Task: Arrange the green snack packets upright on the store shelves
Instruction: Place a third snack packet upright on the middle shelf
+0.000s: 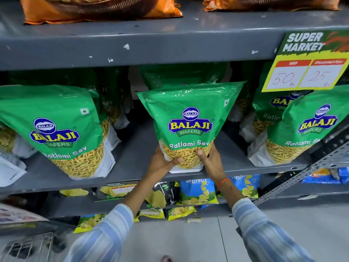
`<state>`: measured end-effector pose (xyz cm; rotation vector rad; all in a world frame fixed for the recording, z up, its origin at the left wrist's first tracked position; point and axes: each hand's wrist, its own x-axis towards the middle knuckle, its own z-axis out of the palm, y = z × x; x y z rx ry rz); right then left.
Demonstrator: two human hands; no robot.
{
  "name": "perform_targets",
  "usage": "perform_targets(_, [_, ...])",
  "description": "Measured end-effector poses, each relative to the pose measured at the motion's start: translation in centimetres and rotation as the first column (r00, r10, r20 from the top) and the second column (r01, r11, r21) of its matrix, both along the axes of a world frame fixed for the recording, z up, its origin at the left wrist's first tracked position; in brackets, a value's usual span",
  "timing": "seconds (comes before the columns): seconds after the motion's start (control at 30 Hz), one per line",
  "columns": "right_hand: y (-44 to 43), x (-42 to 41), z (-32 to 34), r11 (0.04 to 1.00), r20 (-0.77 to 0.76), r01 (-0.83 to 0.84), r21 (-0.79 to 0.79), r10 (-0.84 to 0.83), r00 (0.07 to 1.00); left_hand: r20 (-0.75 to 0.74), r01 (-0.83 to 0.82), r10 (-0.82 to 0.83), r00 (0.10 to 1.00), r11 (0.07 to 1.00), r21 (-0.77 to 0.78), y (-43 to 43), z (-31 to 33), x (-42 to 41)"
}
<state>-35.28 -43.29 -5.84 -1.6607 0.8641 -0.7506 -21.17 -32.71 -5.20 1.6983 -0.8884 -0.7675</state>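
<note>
Both hands grip one Ratlami Sev packet [189, 125] upright on the grey shelf [136, 148]. Left hand [163, 160] and right hand [210, 160] clasp its lower corners.

Orange packets [102, 10] lie on the top shelf. A price tag [306, 61] hangs from that shelf's edge at right, reading 50 and 25. Blue chip bags [198, 191] and yellow packets [151, 213] fill the lower shelves. A wire basket [28, 246] sits bottom left.

Green packets [188, 120] read "Balaji Wafers Ratlami Sev"; the price sign [309, 61] reads "Super Market", 50, 25.
</note>
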Motion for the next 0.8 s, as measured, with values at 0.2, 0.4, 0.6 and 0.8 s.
perform_targets(0.2, [0.1, 0.0, 0.1, 1.000, -0.004, -0.019, -0.005, 0.019, 1.000, 0.014, 0.016, -0.016, 1.000, 1.000, 0.015, 0.1, 0.5, -0.1])
perform_targets(0.4, [0.4, -0.2, 0.6, 1.000, 0.074, -0.015, 0.004, 0.015, 0.997, 0.038, -0.035, 0.038, 0.999, 0.996, -0.082, 0.6, 0.6, -0.5])
perform_targets(0.6, [1.6, -1.0, 2.6, 0.968, 0.344, 0.217, -0.125, -0.163, 0.925, 0.483, -0.322, 0.450, 0.751, 0.888, -0.327, 1.6, 1.5, -3.1])
perform_targets(0.8, [-0.7, -4.5, 6.2, 0.728, 0.467, 0.384, -0.568, -0.099, 0.879, 0.677, -0.201, 0.550, 0.489, 0.827, -0.525, -1.4, 5.3, -8.0])
